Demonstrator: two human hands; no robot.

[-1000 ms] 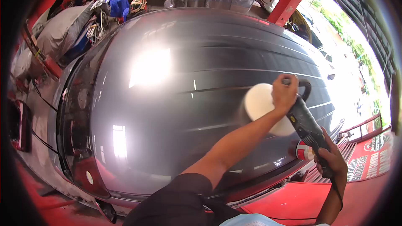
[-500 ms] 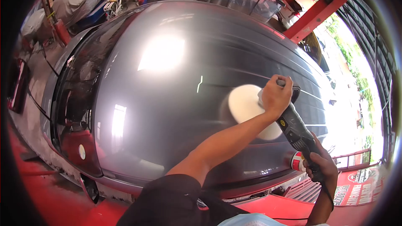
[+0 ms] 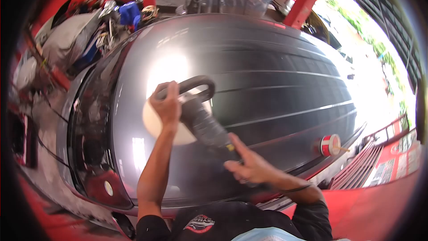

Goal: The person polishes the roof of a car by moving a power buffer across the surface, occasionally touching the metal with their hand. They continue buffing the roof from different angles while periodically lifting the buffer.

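Observation:
A black car polisher lies across the dark grey car roof, its round pale pad against the paint near the windshield end. My left hand is closed round one side of the polisher's looped front handle. Farther back, my right hand grips the rear of the body. The tool is slightly blurred, and my left hand and the handle cover part of the pad.
A red and white can with a stick poking out stands at the roof's near right edge. The dark windshield curves along the left. Beyond the roof are a red post and a covered vehicle.
Both hands have carried the polisher leftward across the roof, from its right part towards the windshield. My view has shifted too. Both hands have kept their hold.

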